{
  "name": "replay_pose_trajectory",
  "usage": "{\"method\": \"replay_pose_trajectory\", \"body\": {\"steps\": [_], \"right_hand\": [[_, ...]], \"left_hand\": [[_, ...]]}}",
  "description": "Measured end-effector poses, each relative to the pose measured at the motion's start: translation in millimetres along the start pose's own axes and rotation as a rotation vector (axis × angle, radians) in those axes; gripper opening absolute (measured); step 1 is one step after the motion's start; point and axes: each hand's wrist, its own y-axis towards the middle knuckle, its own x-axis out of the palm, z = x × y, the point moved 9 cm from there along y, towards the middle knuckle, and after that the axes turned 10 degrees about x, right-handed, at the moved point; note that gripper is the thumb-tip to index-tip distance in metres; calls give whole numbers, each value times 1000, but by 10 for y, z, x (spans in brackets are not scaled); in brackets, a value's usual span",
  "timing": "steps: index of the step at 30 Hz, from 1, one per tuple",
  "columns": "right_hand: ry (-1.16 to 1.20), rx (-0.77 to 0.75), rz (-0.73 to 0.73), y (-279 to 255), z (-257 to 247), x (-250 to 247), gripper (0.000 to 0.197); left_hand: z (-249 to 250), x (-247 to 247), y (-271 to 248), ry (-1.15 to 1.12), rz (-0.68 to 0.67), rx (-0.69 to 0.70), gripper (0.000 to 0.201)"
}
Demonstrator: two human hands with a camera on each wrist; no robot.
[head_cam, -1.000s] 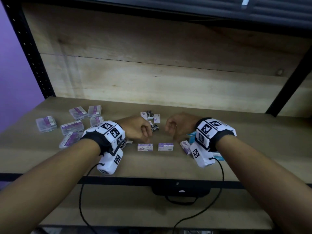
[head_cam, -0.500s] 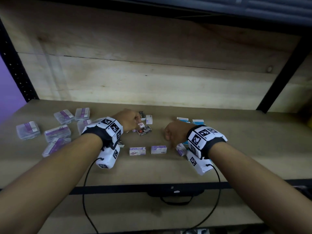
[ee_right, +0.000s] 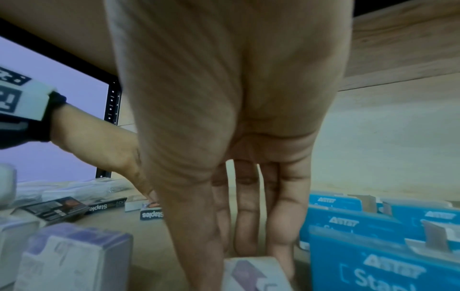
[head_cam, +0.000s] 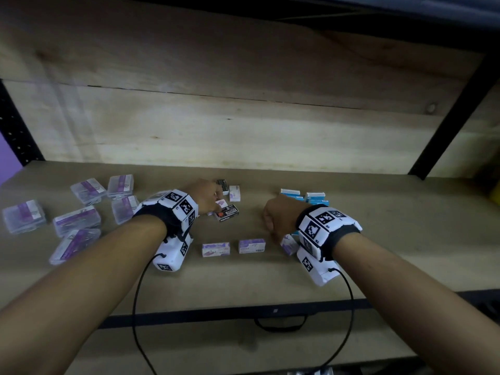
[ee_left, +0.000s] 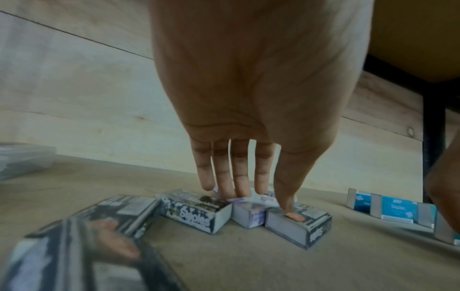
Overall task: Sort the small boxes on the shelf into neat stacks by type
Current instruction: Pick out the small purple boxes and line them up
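My left hand (head_cam: 209, 194) reaches over the middle cluster of small boxes. In the left wrist view the left hand (ee_left: 259, 196) has straight fingers touching a small purple-and-white box (ee_left: 248, 213), and the thumb rests on a black staples box (ee_left: 298, 226). A second black staples box (ee_left: 196, 210) lies to their left. My right hand (head_cam: 272, 232) points down over another purple-and-white box (head_cam: 289, 243). In the right wrist view the right hand (ee_right: 244, 261) has thumb and fingers on either side of that purple-and-white box (ee_right: 254, 273).
Several clear plastic cases (head_cam: 77, 220) with purple labels lie scattered at the left. Blue staples boxes (head_cam: 315, 197) stand behind my right wrist. Two purple-and-white boxes (head_cam: 216, 249) (head_cam: 251, 246) sit side by side near the shelf's front edge (head_cam: 243, 312).
My left hand has reached farther back, from beside the black box onto the middle cluster. My right hand has stayed low by the purple-and-white box. The head view has shifted.
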Motion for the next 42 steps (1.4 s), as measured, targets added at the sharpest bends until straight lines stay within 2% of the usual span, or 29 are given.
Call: {"method": "replay_pose_trajectory", "body": {"steps": [2, 8, 13, 22, 28, 32, 37, 42], "right_hand": [[34, -2, 14, 13, -19, -28, 17], [151, -28, 52, 59, -147, -173, 30], [164, -78, 85, 77, -279, -220, 31], [113, -125, 92, 110, -396, -185, 27], [66, -133, 76, 129, -422, -173, 34], [17, -121, 15, 129, -407, -153, 38], [5, -49, -105, 108, -318, -79, 40], [32, -51, -93, 91, -336, -92, 33]], "left_hand": [[13, 8, 15, 31, -21, -2, 30], [-7, 16, 59, 16, -55, -18, 36], [-36, 52, 77, -32, -77, -6, 29], [-48, -20, 89, -66, 11, 33, 37], [18, -132, 20, -51, 77, 78, 40], [110, -241, -104, -87, 139, 141, 37], [277, -133, -261, -107, 50, 225, 30], [305, 81, -357, -108, -31, 234, 30]]}}
